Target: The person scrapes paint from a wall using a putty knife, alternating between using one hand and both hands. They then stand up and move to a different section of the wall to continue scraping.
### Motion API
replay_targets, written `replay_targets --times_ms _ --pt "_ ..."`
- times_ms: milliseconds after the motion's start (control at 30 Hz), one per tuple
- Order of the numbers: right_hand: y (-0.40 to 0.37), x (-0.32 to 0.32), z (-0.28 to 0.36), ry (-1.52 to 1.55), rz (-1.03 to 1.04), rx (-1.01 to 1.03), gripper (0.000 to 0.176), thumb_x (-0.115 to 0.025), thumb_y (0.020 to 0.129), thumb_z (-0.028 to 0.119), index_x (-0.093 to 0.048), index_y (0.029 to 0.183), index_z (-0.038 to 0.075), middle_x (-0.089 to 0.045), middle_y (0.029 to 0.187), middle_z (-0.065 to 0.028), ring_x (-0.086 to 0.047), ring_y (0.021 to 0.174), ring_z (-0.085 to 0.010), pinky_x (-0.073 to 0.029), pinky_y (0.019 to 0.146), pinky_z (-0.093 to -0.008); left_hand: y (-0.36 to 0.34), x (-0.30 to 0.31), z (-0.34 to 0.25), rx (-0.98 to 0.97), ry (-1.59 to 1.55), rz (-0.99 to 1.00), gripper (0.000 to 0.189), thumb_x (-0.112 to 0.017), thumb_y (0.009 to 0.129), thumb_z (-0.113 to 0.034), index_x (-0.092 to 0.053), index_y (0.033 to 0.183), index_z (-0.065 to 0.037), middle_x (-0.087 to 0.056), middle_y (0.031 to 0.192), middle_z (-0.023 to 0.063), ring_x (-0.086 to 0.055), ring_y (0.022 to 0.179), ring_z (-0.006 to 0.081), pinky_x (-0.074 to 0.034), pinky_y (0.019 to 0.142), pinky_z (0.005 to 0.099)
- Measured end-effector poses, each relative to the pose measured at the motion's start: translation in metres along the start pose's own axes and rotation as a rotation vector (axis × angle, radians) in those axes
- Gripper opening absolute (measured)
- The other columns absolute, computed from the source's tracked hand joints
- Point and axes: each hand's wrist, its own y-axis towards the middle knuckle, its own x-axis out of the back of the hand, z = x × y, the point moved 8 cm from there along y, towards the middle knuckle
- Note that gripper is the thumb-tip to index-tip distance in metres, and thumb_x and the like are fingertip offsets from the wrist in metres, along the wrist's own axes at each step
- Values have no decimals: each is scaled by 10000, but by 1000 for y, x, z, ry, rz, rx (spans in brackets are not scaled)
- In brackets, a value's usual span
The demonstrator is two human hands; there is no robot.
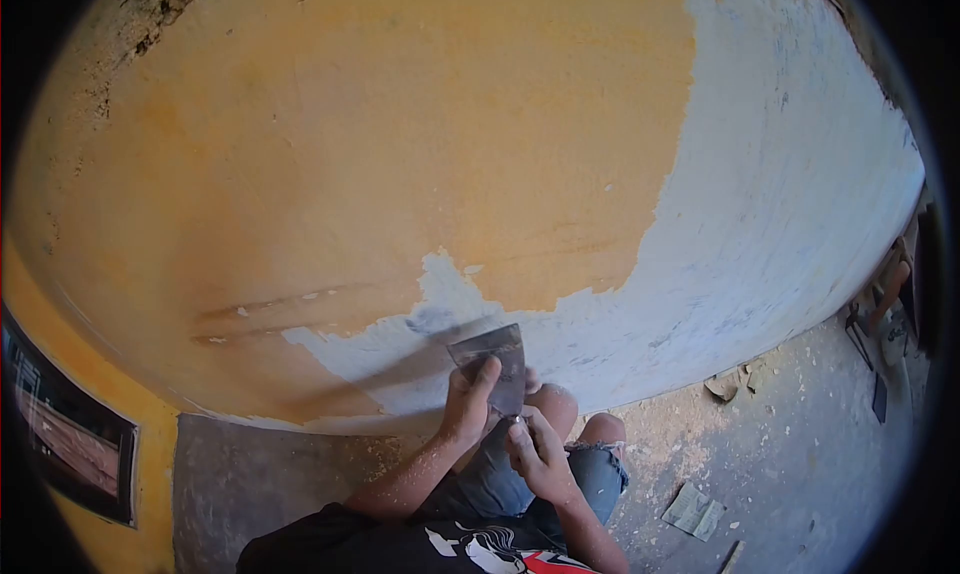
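Observation:
A paint scraper (508, 382) with a wide, dusty metal blade is held between both hands, in front of the wall's lower part. My left hand (468, 402) is closed on the blade, its thumb flat against the near face and the other fingers mostly hidden behind. Lower down, my right hand (541, 458) grips the scraper at its handle, which is largely covered by the fingers. The blade's broad edge points up toward the wall; whether it touches is hard to tell. Yellow paint (480, 164) covers much of the wall, with a bare whitish area (740, 204) along the right and bottom.
Paint flakes (655, 449) litter the grey floor (800, 474) by the wall. A flat, pale scrap (693, 511) lies to the right of my knees. A dark-framed window (75, 434) is at lower left. What looks like another person's arm (892, 292) shows at far right.

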Motion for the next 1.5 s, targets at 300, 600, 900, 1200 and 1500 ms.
replay_targets --times_ms 300,600,900,1200,1500 --pt "28 -28 2 128 -78 -98 258 -413 1034 260 -496 1017 16 -425 633 44 -379 521 -37 -322 472 -211 22 15 -30 -120 118 -73 326 -544 974 -284 -617 980 33 -676 786 141 -654 579 188 -554 511 301" --pt "21 -34 21 -40 -131 -26 203 -393 1034 212 -493 1065 38 -392 622 54 -343 471 -29 -266 424 -191 13 9 -45 -118 52 -145 291 -578 955 -251 -606 927 37 -659 733 138 -618 518 179 -511 457 287" --pt "28 -35 18 3 -167 -100 260 -452 1021 230 -519 922 0 -501 686 4 -454 626 -62 -379 570 -235 21 7 -51 -145 37 -92 309 -582 955 -263 -608 918 43 -657 725 139 -615 514 178 -505 450 279" --pt "29 -42 43 -125 -164 -23 269 -398 1023 182 -545 1136 -12 -494 734 -9 -421 602 -34 -360 523 -199 15 0 -64 -119 55 -120 286 -574 962 -247 -570 1013 34 -647 752 128 -611 523 186 -502 451 294" --pt "35 -49 53 -52 -118 46 190 -418 1027 211 -486 998 36 -430 641 49 -388 504 -33 -319 457 -205 17 2 -74 -107 72 -174 325 -546 965 -305 -565 911 14 -625 681 138 -588 467 198 -477 396 313"
